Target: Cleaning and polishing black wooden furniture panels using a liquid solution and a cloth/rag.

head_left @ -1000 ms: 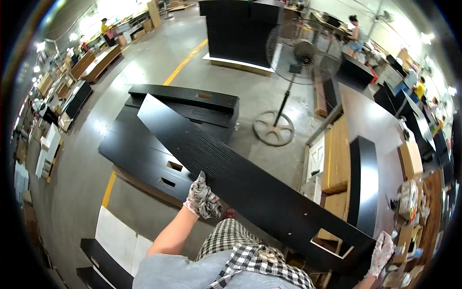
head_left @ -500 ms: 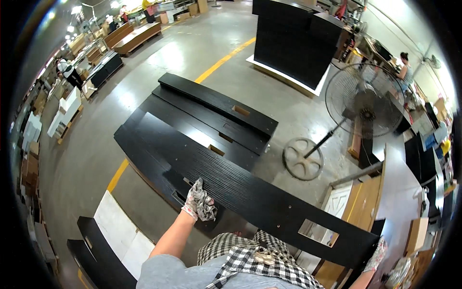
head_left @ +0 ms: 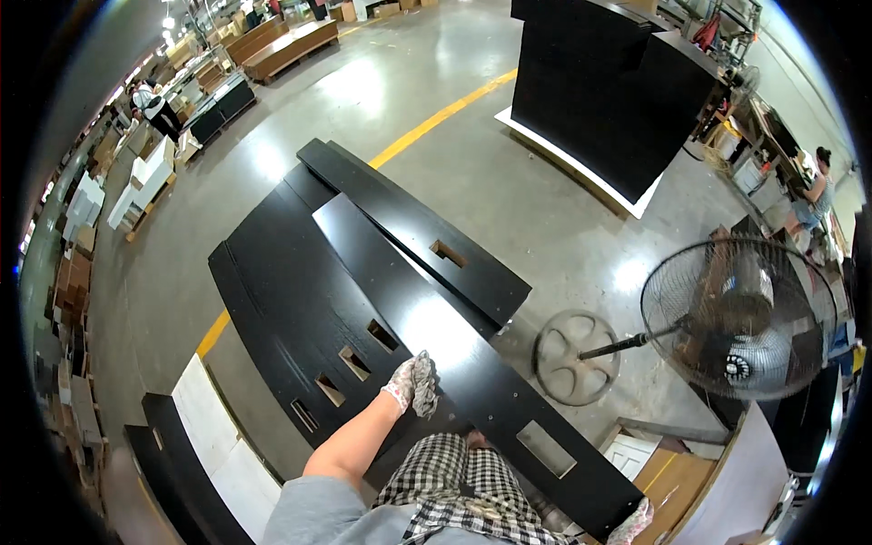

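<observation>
A long black board (head_left: 436,313) with a rectangular cutout slants across my front, its far end over other black panels. My left hand (head_left: 401,382), in a white patterned glove, is closed round a crumpled grey rag (head_left: 424,389) at the board's left edge. At the near right end my right hand (head_left: 633,521), gloved the same way, grips the board's corner; some of its fingers are hidden. Under and left of the board lie several black panels (head_left: 272,263) with small rectangular slots. Another slotted black panel (head_left: 400,218) lies along their far side.
A pedestal fan (head_left: 740,318) stands at the right on a round base (head_left: 577,357). Behind is a tall black stack (head_left: 599,95) on a pallet. White panels (head_left: 222,436) lie at the lower left, brown boards (head_left: 677,477) at the lower right. A person (head_left: 817,191) is at the far right.
The long board has turned, its far end swinging away and right and uncovering slotted panels. My right hand has moved left with the near end. My left hand still holds the rag; the view has shifted.
</observation>
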Tool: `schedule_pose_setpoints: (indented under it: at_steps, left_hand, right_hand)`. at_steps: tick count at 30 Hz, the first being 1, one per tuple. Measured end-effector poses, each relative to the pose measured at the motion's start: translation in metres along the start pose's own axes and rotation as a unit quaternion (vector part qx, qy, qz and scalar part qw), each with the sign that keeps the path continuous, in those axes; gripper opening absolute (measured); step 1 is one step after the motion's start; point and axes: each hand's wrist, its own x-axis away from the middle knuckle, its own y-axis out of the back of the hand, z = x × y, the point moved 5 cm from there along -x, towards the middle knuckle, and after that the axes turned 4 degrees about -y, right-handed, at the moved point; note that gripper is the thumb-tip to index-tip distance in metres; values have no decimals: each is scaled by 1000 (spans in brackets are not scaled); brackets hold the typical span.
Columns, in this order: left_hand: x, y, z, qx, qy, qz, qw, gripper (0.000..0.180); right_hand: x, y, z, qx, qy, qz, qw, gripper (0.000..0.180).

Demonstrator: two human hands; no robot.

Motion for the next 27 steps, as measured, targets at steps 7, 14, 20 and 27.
schedule_pose_setpoints:
  at_steps: [7, 14, 20, 27]
  left_hand:
    - [-118, -33, -35, 77, -2, -72, 994, 30]
    - [-180, -10, -91, 57, -95, -54, 992, 25]
    - [-193, -33, -119, -32, -46, 70, 996, 23]
    - [-211, -69, -109, -168, -35, -121, 978, 64]
  right_hand:
    - [-68, -79, 30, -14, 72, -5, 997, 42]
    - [-48, -223, 95, 65, 37, 99, 992, 55]
    - [-55, -351, 85, 1, -59, 264, 963, 67]
    - [-70, -480, 63, -4, -97, 354, 930, 69]
